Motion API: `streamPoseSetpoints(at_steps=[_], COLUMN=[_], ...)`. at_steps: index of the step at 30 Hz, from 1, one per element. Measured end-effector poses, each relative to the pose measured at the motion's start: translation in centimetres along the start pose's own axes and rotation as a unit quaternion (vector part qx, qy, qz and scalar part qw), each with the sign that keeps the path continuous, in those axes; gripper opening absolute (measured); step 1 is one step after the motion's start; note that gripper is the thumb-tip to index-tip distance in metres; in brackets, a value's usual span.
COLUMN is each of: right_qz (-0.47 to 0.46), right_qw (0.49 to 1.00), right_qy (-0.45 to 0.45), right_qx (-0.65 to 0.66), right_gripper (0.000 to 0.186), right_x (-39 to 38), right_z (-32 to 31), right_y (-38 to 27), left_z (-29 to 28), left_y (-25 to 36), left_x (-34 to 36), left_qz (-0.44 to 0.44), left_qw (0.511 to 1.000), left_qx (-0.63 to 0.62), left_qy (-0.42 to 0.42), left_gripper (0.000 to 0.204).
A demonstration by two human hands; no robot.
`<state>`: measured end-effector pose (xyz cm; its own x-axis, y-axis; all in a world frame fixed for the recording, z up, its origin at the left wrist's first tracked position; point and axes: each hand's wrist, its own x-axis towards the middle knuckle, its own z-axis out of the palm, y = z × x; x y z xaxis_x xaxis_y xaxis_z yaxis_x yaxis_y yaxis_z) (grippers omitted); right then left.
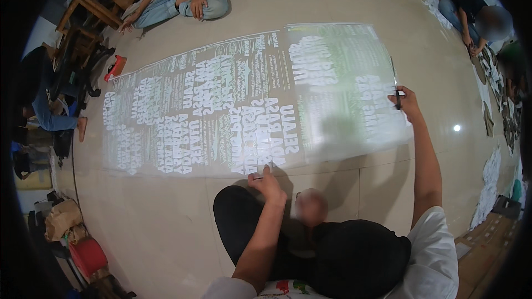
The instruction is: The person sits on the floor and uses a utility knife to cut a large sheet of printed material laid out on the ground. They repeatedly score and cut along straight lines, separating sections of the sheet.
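A long clear plastic sheet [221,116] with white and green print lies flat on the tiled floor in front of me. Its right part [343,133] looks cloudier and carries fewer letters. At the right edge my right hand [408,103] is closed round a slim black-handled tool [398,99]. A thin end points away from me along that edge; its exact kind is unclear. My left hand [270,186] is at the sheet's near edge, thumb and forefinger drawn together. What lies between them is too small to make out.
A red tape dispenser [115,68] stands by the sheet's far left corner. One person [188,0] sits cross-legged beyond the sheet; another [471,22] crouches at far right beside a pile of pieces [507,99]. Wooden furniture [88,0] and a red round container [88,256] are at left.
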<state>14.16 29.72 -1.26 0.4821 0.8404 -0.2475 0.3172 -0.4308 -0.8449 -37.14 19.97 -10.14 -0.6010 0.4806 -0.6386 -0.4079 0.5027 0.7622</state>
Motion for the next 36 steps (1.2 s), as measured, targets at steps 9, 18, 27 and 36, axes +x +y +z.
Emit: streamPoseSetpoints(at_steps=[9,18,27,36], right_qz=[-0.013,-0.3,0.046,0.033], right_qw=[0.985,0.859,0.936,0.939], right_qy=[0.045,0.309,-0.191,-0.199], right_qx=[-0.164,-0.277,0.292,0.279], right_gripper=[0.044,0.043,0.045,0.045], right_x=[2.7,-8.5,-19.6,-14.4], right_z=[-5.0,6.1,29.0,36.8], right_y=[6.0,-0.3,-8.7,-18.0], left_z=[-0.3,-1.3,-2.4,-3.4], left_y=[0.8,5.3,7.3,9.5], left_x=[0.5,-3.0,-6.4,-6.6], left_qz=[-0.075,-0.071,-0.017,-0.043], left_qw=[0.982,0.961,0.935,0.936], left_qx=[-0.17,-0.251,-0.223,-0.171], left_qy=[0.028,-0.096,-0.274,-0.304], left_gripper=[0.053,0.043,0.041,0.033])
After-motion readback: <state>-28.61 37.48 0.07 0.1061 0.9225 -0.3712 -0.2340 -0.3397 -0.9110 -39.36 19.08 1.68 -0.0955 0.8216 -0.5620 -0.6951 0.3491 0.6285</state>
